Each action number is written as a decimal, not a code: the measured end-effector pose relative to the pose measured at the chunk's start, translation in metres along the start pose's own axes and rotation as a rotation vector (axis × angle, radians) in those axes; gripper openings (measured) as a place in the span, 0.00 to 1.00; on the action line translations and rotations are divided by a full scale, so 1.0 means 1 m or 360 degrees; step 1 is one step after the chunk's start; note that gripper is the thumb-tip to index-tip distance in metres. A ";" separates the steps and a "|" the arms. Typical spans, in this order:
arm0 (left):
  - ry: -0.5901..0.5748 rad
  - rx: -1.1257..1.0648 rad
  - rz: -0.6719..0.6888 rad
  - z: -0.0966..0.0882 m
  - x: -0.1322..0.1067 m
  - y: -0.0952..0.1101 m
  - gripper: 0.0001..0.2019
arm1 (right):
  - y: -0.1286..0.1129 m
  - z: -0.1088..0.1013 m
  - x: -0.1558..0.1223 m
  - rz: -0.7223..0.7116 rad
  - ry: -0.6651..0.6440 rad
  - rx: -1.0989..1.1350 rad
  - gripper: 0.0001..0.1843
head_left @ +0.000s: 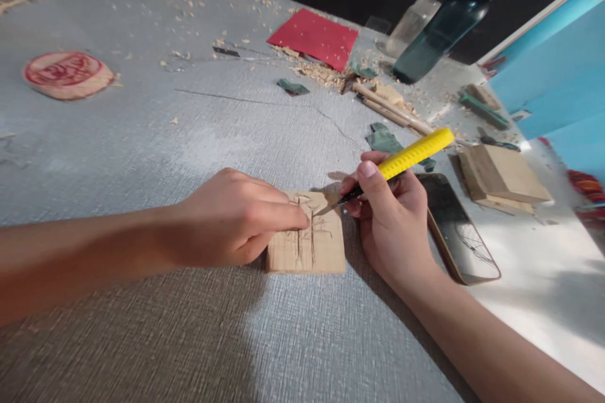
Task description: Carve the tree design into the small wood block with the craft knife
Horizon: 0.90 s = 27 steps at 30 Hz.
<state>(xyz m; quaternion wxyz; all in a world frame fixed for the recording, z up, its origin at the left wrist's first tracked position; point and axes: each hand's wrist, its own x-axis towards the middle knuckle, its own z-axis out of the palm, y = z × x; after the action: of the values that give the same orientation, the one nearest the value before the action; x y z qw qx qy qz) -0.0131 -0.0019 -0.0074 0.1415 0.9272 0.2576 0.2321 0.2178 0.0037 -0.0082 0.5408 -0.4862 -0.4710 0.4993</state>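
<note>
Shavings point(326, 78) strew the bench point(203, 145), where the block point(326, 245) lies flat between the left hand point(236, 214), curled over and holding its left part, and the right hand point(392, 214), just beside its right edge, pinching the knife point(410, 158), whose long axis slants rightward from the block.

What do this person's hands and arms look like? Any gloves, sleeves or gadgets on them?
The left hand and right hand are ordinary human hands, without gloves. Both forearms are uncovered as far as they show. I see no sleeves, rings, watches, cables or markings on them.
</note>
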 end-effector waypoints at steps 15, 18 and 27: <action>-0.0002 0.0004 -0.0015 0.001 0.000 0.001 0.17 | 0.003 -0.001 0.003 -0.0026 0.0025 0.0028 0.17; -0.0021 0.0016 -0.0019 0.000 0.000 0.001 0.18 | 0.003 -0.001 0.003 -0.0055 0.0062 0.0017 0.15; 0.0029 0.0002 0.0018 0.001 0.001 0.001 0.18 | 0.002 -0.002 0.003 -0.0039 -0.0025 0.0010 0.16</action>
<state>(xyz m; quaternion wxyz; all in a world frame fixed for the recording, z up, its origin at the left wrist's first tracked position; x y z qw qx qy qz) -0.0122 -0.0023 -0.0075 0.1372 0.9266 0.2539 0.2410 0.2199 0.0071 -0.0107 0.5447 -0.4748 -0.4796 0.4978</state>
